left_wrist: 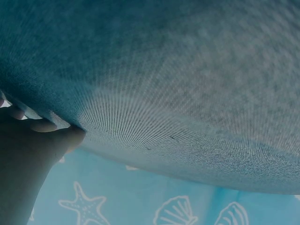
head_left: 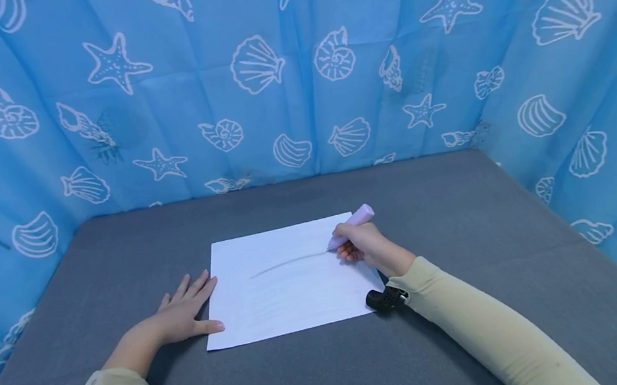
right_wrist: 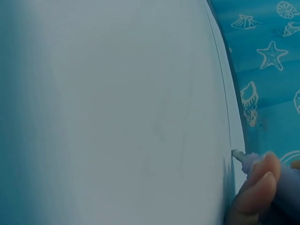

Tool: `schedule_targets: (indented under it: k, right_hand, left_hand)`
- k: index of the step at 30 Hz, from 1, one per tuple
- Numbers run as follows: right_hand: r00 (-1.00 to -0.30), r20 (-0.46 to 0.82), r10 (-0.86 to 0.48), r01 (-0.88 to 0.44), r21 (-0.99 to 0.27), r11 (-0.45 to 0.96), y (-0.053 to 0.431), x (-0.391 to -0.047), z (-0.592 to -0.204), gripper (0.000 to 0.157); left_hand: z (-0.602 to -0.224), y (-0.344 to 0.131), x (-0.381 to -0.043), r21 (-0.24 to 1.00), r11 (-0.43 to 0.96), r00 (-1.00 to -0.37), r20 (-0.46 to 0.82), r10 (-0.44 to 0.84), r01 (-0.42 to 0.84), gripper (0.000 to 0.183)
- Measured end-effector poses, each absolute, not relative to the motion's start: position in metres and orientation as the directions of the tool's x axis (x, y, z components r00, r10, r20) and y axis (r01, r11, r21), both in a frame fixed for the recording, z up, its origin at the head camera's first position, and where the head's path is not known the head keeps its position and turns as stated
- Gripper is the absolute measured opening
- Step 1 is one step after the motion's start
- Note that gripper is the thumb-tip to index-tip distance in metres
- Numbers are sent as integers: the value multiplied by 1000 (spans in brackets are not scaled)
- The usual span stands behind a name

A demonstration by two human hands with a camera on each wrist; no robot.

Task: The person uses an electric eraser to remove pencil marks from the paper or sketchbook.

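A white sheet of paper (head_left: 295,301) lies on the grey table, with one thin, slightly curved line (head_left: 286,263) drawn across its upper half. My right hand (head_left: 370,246) grips a light purple marker (head_left: 361,214), its tip right at the line's right end. In the right wrist view, thumb and finger pinch the marker (right_wrist: 286,187) close to its tip, beside the drawn line. My left hand (head_left: 179,311) lies spread with its fingertips at the paper's left edge. The left wrist view shows that hand (left_wrist: 33,145) dark and mostly from the side.
The grey cloth-covered table (head_left: 312,378) stretches around the paper on all sides. A blue curtain (head_left: 293,88) with white shells and starfish hangs along the back and both sides. A black wrist camera (head_left: 383,300) sits under my right wrist, over the paper's lower right corner.
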State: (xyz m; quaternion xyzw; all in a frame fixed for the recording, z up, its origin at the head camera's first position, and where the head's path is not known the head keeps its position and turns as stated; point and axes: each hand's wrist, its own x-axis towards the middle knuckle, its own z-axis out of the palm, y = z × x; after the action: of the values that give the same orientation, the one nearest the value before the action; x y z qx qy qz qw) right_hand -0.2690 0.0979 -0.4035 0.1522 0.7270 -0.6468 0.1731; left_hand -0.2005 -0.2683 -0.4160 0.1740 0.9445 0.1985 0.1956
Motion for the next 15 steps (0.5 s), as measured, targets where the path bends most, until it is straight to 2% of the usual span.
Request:
schedule_targets:
  k: [15]
  right_hand:
    - [-896,-444,-5,441,-891,104,97,-268,-403,20]
  left_hand:
    - [-414,-266,-199,434,866,-862,-310,401,247,107]
